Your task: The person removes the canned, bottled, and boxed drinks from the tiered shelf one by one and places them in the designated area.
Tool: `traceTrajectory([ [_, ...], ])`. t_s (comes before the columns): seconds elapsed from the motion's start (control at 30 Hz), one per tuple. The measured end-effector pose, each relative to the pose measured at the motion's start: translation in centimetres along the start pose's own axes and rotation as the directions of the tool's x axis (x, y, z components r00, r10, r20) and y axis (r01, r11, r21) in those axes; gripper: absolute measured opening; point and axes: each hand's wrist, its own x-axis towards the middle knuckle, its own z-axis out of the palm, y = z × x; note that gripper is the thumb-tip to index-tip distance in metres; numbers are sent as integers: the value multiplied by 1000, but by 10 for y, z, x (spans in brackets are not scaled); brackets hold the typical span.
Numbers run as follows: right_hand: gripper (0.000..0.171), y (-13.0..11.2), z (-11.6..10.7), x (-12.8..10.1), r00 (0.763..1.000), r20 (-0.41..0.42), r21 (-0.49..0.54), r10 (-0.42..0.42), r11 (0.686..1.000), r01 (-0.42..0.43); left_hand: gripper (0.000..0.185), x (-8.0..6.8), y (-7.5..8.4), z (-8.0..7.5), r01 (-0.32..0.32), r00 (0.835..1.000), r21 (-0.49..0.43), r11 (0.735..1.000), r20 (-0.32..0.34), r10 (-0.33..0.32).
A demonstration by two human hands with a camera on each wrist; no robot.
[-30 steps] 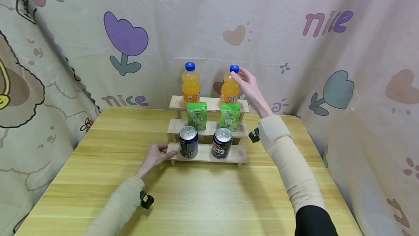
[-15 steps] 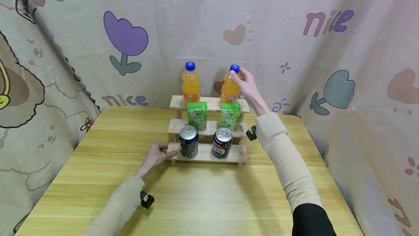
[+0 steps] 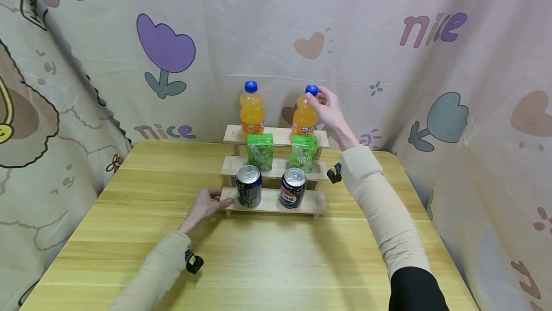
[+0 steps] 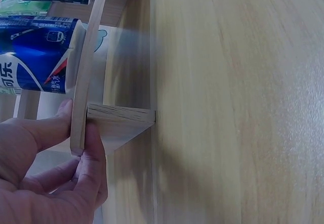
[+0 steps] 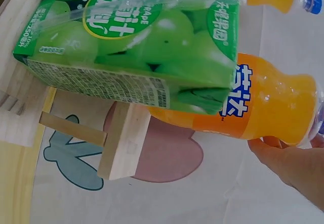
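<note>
- Right orange bottle point(image 3: 304, 118) on the rack's top step is gripped at the neck by right hand point(image 3: 328, 109), fingers curled.
- Stepped rack point(image 3: 313, 202) is pinched at its lower-left corner by left hand point(image 3: 202, 205).
- Step judged: bottle grasp; a straight lift is called for next.

Orange bottle point(image 3: 304, 118), blue cap point(image 3: 312, 90); green cartons point(image 3: 260, 152); tulip-print curtain point(image 3: 166, 52).

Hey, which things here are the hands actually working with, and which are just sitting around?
In hand:
- right orange bottle, right hand gripping its neck below the blue cap
- wooden stepped shelf, left hand holding its bottom-left corner

Just sitting there:
- left orange bottle
- two green juice cartons
- two cola cans
- wooden table
</note>
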Motion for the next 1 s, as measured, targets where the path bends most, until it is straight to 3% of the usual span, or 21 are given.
traceTrajectory([
  [0.27, 34, -9, -19, -3, 999, -42, 75, -9, 997, 12, 47, -1, 3, 0, 10, 1000, -13, 1000, 8, -10],
  [0.63, 27, -5, -66, -13, 995, -102, 115, 9, 993, 3, 45, -1, 1, 0, -5, 1000, -1, 1000, -1, 5],
  [1.0, 36, 27, -107, -32, 966, -220, 39, 132, 991, -127, 41, -1, 1, 0, -1, 1000, -3, 1000, -14, 1],
])
